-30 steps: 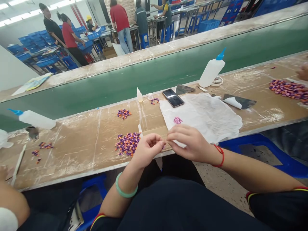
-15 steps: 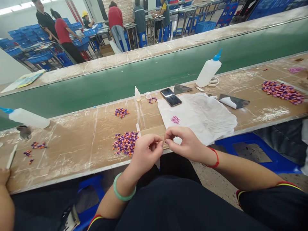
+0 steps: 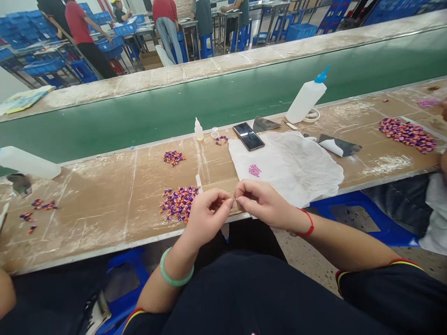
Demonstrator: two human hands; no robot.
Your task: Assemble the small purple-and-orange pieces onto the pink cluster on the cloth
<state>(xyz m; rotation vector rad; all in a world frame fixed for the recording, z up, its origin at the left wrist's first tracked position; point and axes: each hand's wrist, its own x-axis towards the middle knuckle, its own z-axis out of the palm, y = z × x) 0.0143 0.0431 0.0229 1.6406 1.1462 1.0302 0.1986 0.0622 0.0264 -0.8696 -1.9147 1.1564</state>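
Fingertips pinched, my left hand (image 3: 208,215) is beside a heap of small purple and orange pieces (image 3: 179,204) on the brown bench. My right hand (image 3: 261,202) pinches just opposite, the two sets of fingertips almost touching. Whatever sits between them is too small to make out. Behind the right hand a white cloth (image 3: 289,160) carries a little pile of pink bits (image 3: 254,170). A white flat stick (image 3: 199,183) lies by the heap. Farther back is a smaller cluster of purple and orange pieces (image 3: 173,158).
Along the bench's back edge stand a small dropper bottle (image 3: 199,129), a phone (image 3: 248,136) and a large blue-tipped squeeze bottle (image 3: 306,100) beside a tape roll (image 3: 311,115). Another pile of pieces (image 3: 407,135) lies right, near a co-worker's hand. A green channel (image 3: 167,109) runs behind.
The view has tilted down and shifted slightly. My hands stay pinched close together, with the right fingers now drawn a little tighter. A co-worker's hand at the far left has left the view.
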